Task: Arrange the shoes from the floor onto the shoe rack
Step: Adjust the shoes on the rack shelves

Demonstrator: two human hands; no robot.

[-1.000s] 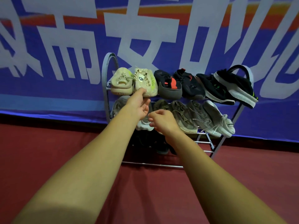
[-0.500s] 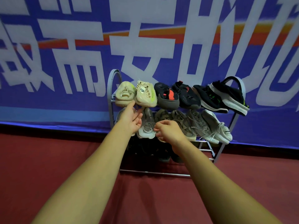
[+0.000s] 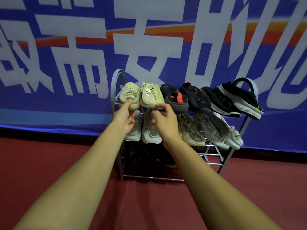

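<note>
Raised since half a second ago, left hand (image 3: pixel 127 119) with forefinger now touching the leftmost cream shoe (image 3: pixel 129 96) on the shoe rack (image 3: pixel 116 83) top tier, right hand (image 3: pixel 163 121) lifted too, fingers loosely spread, holding nothing, just below the second cream shoe (image 3: pixel 152 95).

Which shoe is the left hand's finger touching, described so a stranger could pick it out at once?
Find the grey metal shoe rack against the blue banner and look along its top shelf. The shoe is the leftmost one there, a beige sneaker beside the rack's arched end, where the left hand points. Unlike its beige neighbour, it carries no white tag on the tongue.
</note>
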